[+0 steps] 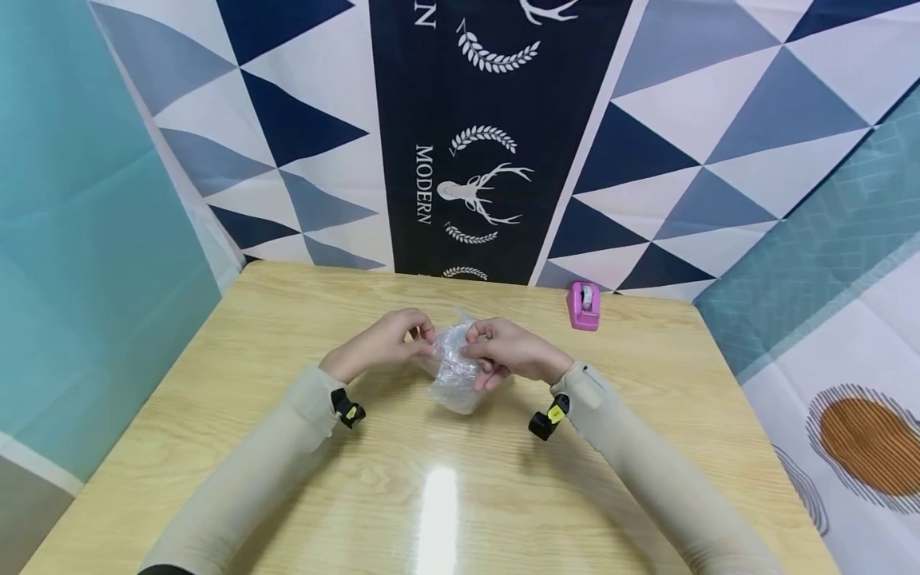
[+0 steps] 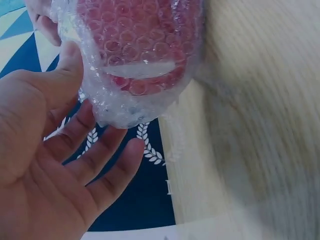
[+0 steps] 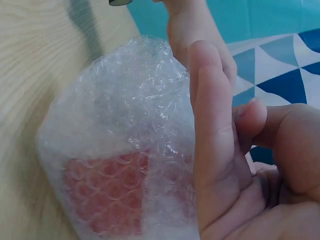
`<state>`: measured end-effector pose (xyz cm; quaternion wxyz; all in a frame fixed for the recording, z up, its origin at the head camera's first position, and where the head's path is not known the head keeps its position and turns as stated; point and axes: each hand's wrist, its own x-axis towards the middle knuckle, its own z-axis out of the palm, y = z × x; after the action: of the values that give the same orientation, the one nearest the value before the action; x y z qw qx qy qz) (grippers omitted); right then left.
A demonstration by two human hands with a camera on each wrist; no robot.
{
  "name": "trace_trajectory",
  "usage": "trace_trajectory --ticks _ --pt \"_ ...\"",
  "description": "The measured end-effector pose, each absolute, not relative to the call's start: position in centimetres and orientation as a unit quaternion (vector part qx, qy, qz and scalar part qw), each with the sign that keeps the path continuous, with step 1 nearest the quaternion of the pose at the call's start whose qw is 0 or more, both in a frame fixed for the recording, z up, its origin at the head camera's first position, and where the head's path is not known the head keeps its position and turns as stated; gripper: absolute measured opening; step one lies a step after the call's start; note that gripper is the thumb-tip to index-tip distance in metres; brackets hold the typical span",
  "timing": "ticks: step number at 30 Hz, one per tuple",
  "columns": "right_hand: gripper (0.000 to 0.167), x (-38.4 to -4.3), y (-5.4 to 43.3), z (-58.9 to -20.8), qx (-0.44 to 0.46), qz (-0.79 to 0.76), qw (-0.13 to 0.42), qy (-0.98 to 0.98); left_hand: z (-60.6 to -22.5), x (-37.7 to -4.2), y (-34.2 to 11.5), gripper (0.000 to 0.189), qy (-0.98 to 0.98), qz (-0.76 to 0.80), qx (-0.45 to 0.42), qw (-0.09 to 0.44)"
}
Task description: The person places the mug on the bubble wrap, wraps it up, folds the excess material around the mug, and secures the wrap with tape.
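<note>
A bubble-wrapped package (image 1: 454, 371) is held up over the wooden table between both hands. Through the clear wrap a red thing (image 2: 135, 45) shows in the left wrist view; its kind is hidden by the bubbles. My left hand (image 1: 394, 343) pinches the package's left edge between thumb and fingers, the other fingers (image 2: 112, 167) spread below it. From the right, my right hand (image 1: 513, 351) grips the wrap near its upper side, thumb bent toward the index finger. The right wrist view has crinkled bubble wrap (image 3: 125, 100) folded over the red thing, beside that hand's fingers.
A pink tape dispenser (image 1: 584, 306) with a roll in it stands at the table's back right. The wooden tabletop (image 1: 359, 495) ends at a patterned cloth (image 1: 467, 160) behind. Small black cameras are strapped to both wrists.
</note>
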<state>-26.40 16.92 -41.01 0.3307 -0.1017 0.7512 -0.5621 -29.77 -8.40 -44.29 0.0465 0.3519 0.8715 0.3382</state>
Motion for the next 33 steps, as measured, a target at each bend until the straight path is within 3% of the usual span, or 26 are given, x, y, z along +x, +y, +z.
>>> trace_trajectory --ticks 5,9,12,17,20,28,33 --pt "0.012 -26.1 18.2 -41.2 -0.109 -0.596 0.324 0.726 -43.9 -28.7 -8.7 0.007 0.875 0.315 0.368 -0.031" --pt "0.026 -26.2 19.9 -41.4 -0.088 -0.612 0.316 0.72 -43.1 -26.9 -7.9 0.01 0.864 0.267 0.409 -0.121" --pt "0.032 -26.7 21.5 -41.5 -0.063 -0.619 0.308 0.72 -42.8 -25.7 -6.9 0.018 0.843 0.233 0.459 -0.16" --pt "0.029 -28.0 24.6 -42.2 -0.027 -0.608 0.288 0.74 -43.1 -24.3 -5.9 0.034 0.835 0.186 0.501 -0.13" --pt "0.037 -28.9 26.9 -42.8 -0.002 -0.581 0.265 0.769 -43.2 -24.1 -5.8 0.034 0.844 0.181 0.493 -0.114" --pt "0.048 -31.6 32.8 -44.5 0.106 -0.46 0.061 0.88 -43.5 -24.5 -5.5 0.033 0.861 0.156 0.468 -0.122" --pt "0.047 -32.9 34.8 -45.3 0.136 -0.417 0.048 0.898 -43.6 -24.7 -5.1 0.03 0.861 0.15 0.465 -0.141"
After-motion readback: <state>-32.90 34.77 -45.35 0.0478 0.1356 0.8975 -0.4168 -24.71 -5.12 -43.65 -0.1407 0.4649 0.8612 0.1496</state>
